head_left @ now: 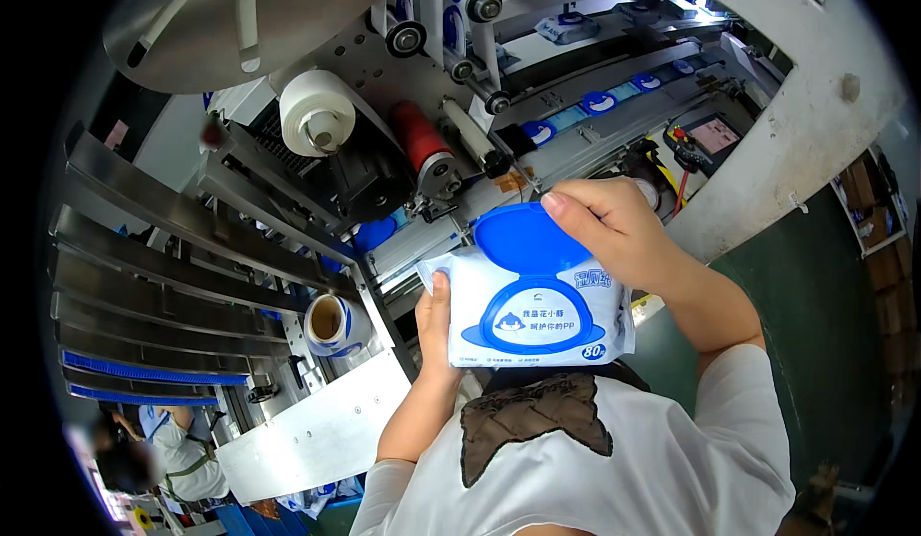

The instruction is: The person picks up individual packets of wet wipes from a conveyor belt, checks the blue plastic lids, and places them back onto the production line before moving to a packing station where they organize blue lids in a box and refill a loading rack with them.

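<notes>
A white and blue pack of wet wipes (460, 325) is held up in front of my chest, its printed face toward me. Its blue flip lid (523, 240) stands raised at the top edge of a blue-rimmed opening area. My left hand (435, 323) grips the pack's left end, thumb on the front and the other fingers hidden behind. With thumb and bent fingers closed, my right hand (614, 229) pinches the upper right edge of the lid.
Ahead runs a labelling machine with a white roll (317, 112), a red roller (420, 135) and a conveyor carrying blue lids (599, 103). Curved metal guides (173, 267) and a label roll (338, 325) stand left. A control panel (715, 135) sits right. Another person (187, 454) works at lower left.
</notes>
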Demonstrator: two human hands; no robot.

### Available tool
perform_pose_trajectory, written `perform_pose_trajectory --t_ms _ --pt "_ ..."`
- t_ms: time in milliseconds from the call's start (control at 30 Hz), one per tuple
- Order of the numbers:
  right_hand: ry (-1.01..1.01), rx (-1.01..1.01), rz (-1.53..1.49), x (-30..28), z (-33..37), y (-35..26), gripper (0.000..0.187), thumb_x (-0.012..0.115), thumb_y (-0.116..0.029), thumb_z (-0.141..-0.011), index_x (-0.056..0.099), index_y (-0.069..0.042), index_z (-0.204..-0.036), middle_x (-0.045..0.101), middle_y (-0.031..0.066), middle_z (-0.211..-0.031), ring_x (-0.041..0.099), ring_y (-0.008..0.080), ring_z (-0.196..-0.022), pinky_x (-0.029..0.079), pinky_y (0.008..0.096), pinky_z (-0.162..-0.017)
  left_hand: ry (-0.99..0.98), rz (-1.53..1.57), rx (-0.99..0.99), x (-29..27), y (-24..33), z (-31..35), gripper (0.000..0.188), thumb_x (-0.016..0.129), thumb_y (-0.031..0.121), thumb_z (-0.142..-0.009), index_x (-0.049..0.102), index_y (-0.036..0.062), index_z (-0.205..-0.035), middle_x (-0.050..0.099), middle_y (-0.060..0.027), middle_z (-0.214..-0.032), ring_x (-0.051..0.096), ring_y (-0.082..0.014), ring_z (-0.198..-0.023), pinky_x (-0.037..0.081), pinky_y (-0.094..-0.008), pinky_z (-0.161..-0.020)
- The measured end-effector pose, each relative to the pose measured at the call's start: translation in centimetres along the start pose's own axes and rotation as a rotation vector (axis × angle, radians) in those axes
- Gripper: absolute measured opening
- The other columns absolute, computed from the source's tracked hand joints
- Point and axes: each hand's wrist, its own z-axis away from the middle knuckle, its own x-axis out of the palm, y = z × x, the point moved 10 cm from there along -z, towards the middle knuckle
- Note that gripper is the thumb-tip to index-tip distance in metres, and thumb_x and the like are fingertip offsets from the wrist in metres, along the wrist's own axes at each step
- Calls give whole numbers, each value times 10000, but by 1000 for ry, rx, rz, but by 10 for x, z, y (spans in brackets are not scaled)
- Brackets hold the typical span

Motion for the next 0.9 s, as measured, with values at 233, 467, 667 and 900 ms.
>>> perform_pose_trajectory --t_ms 233,467,667,900 --pt "128 -279 136 6 5 -25 205 556 -205 -855 615 -10 -839 586 137 -904 542 247 -793 423 340 -688 17 26 -4 -9 0 -4 575 410 481 -915 484 -59 -1099 609 -163 -944 636 -192 -805 534 -279 -698" --pt "202 -559 204 9 23 -48 224 605 -102 -781 626 -35 -993 527 146 -1179 498 309 -1071 397 389 -898 29 102 23 -18 -6 -23 544 416 464 -918 474 -36 -1125 595 -161 -994 626 -201 -861 532 -302 -736" --pt "-56 79 -333 40 67 85 163 539 -92 -847 612 4 -957 633 114 -955 611 207 -872 490 320 -766 139 59 75 -18 -20 -52 535 395 452 -931 478 -37 -1129 585 -159 -1041 605 -217 -900 498 -324 -781" --pt "205 418 -1652 72 27 188 577 574 -335 -858 324 -108 -1326 422 60 -1311 409 234 -1204 324 419 -1008 -57 -310 296 44 -33 -77 455 406 360 -952 462 -39 -1163 561 -95 -1040 522 -154 -932 412 -287 -840"
